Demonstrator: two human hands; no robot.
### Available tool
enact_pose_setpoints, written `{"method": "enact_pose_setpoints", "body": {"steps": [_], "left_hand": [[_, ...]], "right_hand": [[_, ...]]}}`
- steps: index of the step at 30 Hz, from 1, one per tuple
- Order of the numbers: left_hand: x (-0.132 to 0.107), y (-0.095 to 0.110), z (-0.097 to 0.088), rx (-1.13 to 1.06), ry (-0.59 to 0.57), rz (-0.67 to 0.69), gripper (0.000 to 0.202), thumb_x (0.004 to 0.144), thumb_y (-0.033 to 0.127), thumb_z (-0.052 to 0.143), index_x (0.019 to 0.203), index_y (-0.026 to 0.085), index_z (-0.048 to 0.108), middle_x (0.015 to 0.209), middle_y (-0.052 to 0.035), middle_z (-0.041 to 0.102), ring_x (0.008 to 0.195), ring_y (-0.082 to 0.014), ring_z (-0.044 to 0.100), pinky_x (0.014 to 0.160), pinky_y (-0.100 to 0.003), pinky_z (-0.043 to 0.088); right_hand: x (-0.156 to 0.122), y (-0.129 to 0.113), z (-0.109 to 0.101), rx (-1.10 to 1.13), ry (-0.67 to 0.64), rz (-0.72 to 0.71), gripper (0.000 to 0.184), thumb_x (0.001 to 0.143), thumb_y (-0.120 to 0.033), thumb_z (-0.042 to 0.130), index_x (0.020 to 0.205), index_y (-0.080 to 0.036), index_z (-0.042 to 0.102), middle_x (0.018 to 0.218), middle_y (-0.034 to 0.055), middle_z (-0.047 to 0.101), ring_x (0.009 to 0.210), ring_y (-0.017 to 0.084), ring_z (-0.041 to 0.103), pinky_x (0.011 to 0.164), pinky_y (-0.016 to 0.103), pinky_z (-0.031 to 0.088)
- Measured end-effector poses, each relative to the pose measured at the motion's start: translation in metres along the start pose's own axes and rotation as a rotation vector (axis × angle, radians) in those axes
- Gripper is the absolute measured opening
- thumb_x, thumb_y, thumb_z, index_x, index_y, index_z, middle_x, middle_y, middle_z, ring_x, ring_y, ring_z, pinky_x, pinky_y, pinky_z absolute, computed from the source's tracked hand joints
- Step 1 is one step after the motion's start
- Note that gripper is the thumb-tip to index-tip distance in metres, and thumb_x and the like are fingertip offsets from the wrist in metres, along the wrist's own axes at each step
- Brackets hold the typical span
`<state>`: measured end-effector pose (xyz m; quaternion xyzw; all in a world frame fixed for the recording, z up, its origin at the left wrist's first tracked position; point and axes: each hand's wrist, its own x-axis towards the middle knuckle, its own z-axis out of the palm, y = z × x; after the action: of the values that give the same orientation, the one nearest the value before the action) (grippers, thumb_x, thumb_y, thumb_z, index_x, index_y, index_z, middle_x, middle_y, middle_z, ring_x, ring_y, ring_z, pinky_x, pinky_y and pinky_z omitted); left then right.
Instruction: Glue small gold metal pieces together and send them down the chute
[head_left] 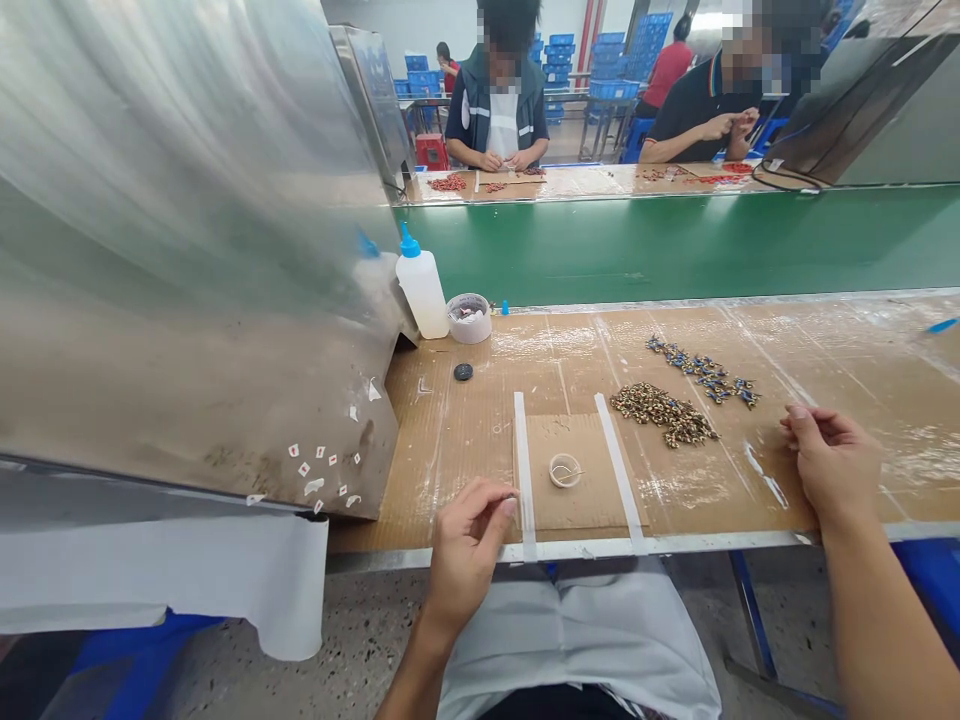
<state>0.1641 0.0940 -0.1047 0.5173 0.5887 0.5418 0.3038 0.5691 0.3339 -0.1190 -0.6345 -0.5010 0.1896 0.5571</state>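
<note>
My left hand [469,535] is closed in a pinch at the left white tape strip [525,470]; anything between its fingertips is too small to make out. Over the right part of the table, my right hand [836,460] has its fingers curled against the thumb, and whatever they may hold is hidden. Between the hands, a cardboard pad [544,505] is taped down, with a small round cap-like dish [555,483] and a thin stick in it. Behind the pad's right side lies a pile of small brass-coloured parts [664,412], beside a row of similar parts with blue bits [705,372].
A white squeeze bottle [424,290] with a blue nozzle, a tape roll [470,322] and a black disc [463,372] stand back left. A metal housing [225,250] borders the left. Beyond the green belt [600,250], two people handle small red parts.
</note>
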Motion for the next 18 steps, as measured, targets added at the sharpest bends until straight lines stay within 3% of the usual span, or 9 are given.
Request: {"method": "enact_pose_setpoints", "body": {"steps": [3,5,8,11,13,18], "left_hand": [[0.001,-0.003,0.003,-0.247,-0.050,-0.191,0.021,0.090,0.034,0.061,0.093,0.015,0.069,0.074,-0.0022,0.061,0.066,-0.0120,0.057,0.061,-0.022,0.048],[0.003,-0.002,0.006,-0.390,-0.088,-0.304,0.025,0.086,0.037,0.066,0.092,0.013,0.069,0.067,-0.0017,0.061,0.061,-0.0118,0.058,0.058,-0.022,0.051],[0.007,0.002,0.011,-0.447,-0.103,-0.370,0.026,0.081,0.037,0.071,0.090,0.012,0.070,0.065,-0.0024,0.063,0.060,-0.0128,0.061,0.059,-0.024,0.055],[0.010,0.006,0.017,-0.390,-0.114,-0.357,0.024,0.080,0.034,0.072,0.088,0.012,0.070,0.066,-0.0028,0.064,0.060,-0.0132,0.063,0.061,-0.024,0.057],[0.010,0.005,0.020,-0.329,-0.129,-0.322,0.021,0.081,0.032,0.070,0.087,0.012,0.070,0.068,-0.0031,0.065,0.060,-0.0134,0.064,0.061,-0.024,0.057],[0.007,-0.003,0.021,-0.185,-0.206,-0.196,0.016,0.086,0.028,0.065,0.088,0.014,0.072,0.077,-0.0047,0.064,0.064,-0.0147,0.065,0.061,-0.027,0.059]], "right_hand": [[-0.026,-0.012,-0.002,0.082,0.027,-0.080,0.035,0.078,-0.044,0.074,0.089,-0.012,0.066,0.074,0.0080,0.064,0.056,0.012,0.055,0.057,0.027,0.045],[-0.057,-0.026,-0.001,0.084,-0.038,-0.143,0.037,0.079,-0.048,0.074,0.091,-0.013,0.067,0.074,0.0078,0.064,0.059,0.015,0.058,0.057,0.026,0.047],[-0.107,-0.050,0.005,0.031,-0.319,-0.209,0.033,0.085,-0.047,0.069,0.097,-0.016,0.068,0.080,0.0072,0.067,0.069,0.018,0.063,0.065,0.027,0.051],[-0.145,-0.072,0.024,0.047,-0.630,-0.263,0.027,0.090,-0.042,0.064,0.103,-0.018,0.066,0.091,0.0073,0.068,0.080,0.019,0.065,0.072,0.028,0.053],[-0.161,-0.084,0.041,0.100,-0.763,-0.235,0.026,0.093,-0.040,0.062,0.108,-0.019,0.065,0.095,0.0075,0.068,0.084,0.020,0.066,0.074,0.029,0.054],[-0.178,-0.106,0.080,0.235,-0.897,-0.205,0.024,0.093,-0.037,0.062,0.108,-0.018,0.064,0.092,0.0065,0.067,0.078,0.019,0.064,0.071,0.029,0.053]]}}
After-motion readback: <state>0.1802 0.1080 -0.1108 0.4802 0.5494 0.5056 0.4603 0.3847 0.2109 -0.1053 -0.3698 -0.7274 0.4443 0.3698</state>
